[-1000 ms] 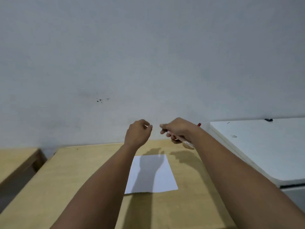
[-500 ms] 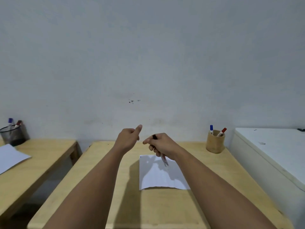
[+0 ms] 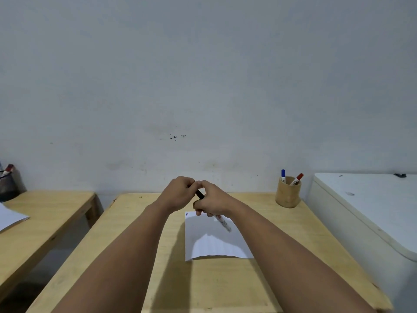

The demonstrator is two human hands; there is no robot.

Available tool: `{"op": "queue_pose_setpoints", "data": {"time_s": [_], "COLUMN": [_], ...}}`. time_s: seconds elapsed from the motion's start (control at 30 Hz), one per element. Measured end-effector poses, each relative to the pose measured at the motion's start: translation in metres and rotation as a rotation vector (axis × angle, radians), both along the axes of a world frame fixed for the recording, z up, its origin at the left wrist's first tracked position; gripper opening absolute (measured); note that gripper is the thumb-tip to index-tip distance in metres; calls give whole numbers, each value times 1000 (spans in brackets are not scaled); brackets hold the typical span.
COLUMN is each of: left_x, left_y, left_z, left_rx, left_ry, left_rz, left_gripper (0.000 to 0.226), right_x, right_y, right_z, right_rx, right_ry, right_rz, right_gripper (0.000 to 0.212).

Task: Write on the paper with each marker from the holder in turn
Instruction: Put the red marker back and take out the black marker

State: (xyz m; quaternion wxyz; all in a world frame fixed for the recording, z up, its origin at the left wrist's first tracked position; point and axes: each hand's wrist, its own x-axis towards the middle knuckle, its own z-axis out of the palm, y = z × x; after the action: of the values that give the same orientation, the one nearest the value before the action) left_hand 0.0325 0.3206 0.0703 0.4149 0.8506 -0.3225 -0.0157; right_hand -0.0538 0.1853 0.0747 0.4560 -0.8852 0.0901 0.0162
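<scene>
Above the far edge of the paper (image 3: 212,240), both hands meet on one marker (image 3: 222,222). Printing runs along its white barrel, too blurred to read. Small red and blue marks sit at the paper's far left corner. Half a second ago the left hand (image 3: 178,195) hung apart with a finger raised; now its fingertips pinch the marker's black cap end (image 3: 199,195), while the right hand (image 3: 213,203) wraps the barrel, fingers curled tight. Whether the cap is seated or coming off, I cannot tell. Far right on the wooden table (image 3: 225,285), the round wooden holder (image 3: 288,196) keeps a blue-capped marker (image 3: 283,176) and a red-capped marker (image 3: 297,179).
</scene>
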Motion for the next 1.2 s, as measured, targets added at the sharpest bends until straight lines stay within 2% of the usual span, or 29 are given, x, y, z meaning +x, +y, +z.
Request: {"op": "queue_pose_setpoints", "data": {"time_s": [0.1, 0.17, 0.37, 0.53, 0.63, 0.73, 0.87, 0.93, 1.0, 1.03, 1.1, 1.2], "left_x": [2, 0, 0, 17, 17, 17, 43, 54, 60, 60, 60, 61], "left_y": [0, -2, -9, 3, 4, 1, 19, 33, 37, 36, 32, 33], "left_z": [4, 4, 1, 4, -1, -7, -6, -12, -28, -39, -65, -101], "left_rx": [-10, -1, 53, 3, -58, -130, -253, -132, 94, 216, 419, 563], "left_ry": [-6, 61, 151, 90, 107, 110, 15, -78, -173, -216, -272, -263], "left_rz": [11, -24, -166, 11, 61, 99, 335, 403, 430, 417, 356, 298], "left_gripper": [51, 54, 51, 50, 54, 55, 43, 48, 50, 48, 41, 35], "right_x": [1, 1, -3, -1, 0, 5, 10, 13, 17, 20, 25, 28], "right_y": [-7, -10, -8, -21, -18, -11, -22, -33, -38, -38, -38, -41], "right_z": [-7, -8, -4, -20, -25, -27, -47, -59, -62, -62, -62, -60], "right_rx": [24, 26, 63, 104, 95, 104, 10, 0, 74, 164, 386, 705], "right_ry": [-6, -20, -58, -175, -263, -334, -390, -376, -365, -357, -342, -318], "right_rz": [-40, -38, -25, -37, -22, 11, 1, -66, -150, -187, -254, -316], "right_gripper": [54, 55, 41, 18, 27, 27, 30, 32, 23, 18, 23, 22]}}
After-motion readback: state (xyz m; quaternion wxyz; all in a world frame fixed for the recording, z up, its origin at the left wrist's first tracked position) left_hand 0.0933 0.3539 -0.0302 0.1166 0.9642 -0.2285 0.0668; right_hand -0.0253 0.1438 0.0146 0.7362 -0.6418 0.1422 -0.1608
